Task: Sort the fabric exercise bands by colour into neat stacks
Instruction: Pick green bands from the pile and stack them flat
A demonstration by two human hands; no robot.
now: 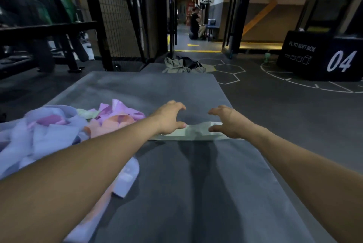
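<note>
A pale green fabric band (196, 132) lies flat across the middle of the grey mat (176, 89). My left hand (170, 119) rests on its left end with fingers spread and the thumb on the cloth. My right hand (227, 123) is over its right end, fingers spread, thumb touching the band. Neither hand grips it. A loose pile of bands (64, 125) in lilac, pink, orange and light green sits at the mat's left. One lilac band (127, 178) trails out from under my left forearm.
A black plyo soft box (322, 56) marked 04 stands at the far right. Crumpled clothing and a bag (182, 65) lie beyond the mat's far edge. A mesh fence and black rack fill the left. A person kneels far down the corridor (195, 24).
</note>
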